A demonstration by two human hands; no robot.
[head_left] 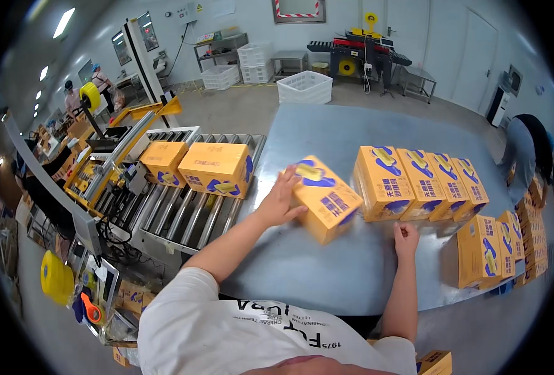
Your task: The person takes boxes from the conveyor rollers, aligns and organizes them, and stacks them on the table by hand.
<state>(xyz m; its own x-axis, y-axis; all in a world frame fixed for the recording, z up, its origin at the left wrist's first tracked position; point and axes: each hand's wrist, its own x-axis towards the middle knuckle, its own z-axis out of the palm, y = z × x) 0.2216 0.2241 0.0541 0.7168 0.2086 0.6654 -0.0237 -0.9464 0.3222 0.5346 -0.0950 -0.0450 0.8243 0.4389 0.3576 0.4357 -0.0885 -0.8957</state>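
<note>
A yellow carton point(327, 197) with a blue-and-yellow printed top sits askew on the metal table point(352, 269). My left hand point(281, 199) grips its left corner, fingers spread along the upper edge and thumb on the near side. Right of it, several matching cartons point(383, 184) stand in a tight row. My right hand point(406, 237) is closed just in front of that row, fingers curled, with nothing visible in them. Two more cartons, a nearer one point(216, 169) and a farther one point(164, 164), rest on the roller conveyor point(192, 215) to the left.
More cartons point(480, 253) stand at the table's right corner, beside a tall stack point(533, 234). A person point(527, 153) bends over at the right. The taping machine point(111, 153) straddles the conveyor. White crates point(305, 87) stand beyond the table. Several people are at the far left.
</note>
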